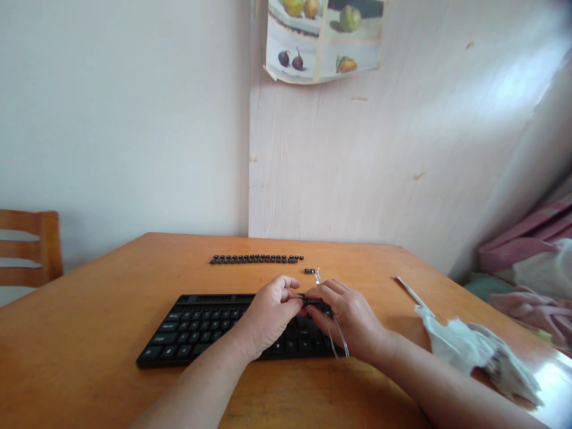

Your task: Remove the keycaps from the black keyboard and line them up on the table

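Note:
A black keyboard (192, 330) lies on the orange wooden table (89, 333). Both my hands rest over its right half. My left hand (268, 316) is closed in a pinch on a small black keycap (313, 304) held between the two hands. My right hand (353, 319) is closed on a thin metal wire puller (337, 336), whose wires run under the palm toward me. A row of removed black keycaps (254, 259) lies beyond the keyboard, with one or two more loose keycaps (309, 271) to its right.
A crumpled white cloth or paper (473, 348) with a thin stick (409, 290) lies at the table's right. A wooden chair (31, 247) stands at the far left. A fruit poster (324, 39) hangs on the wall. Bedding (536, 268) sits at the right.

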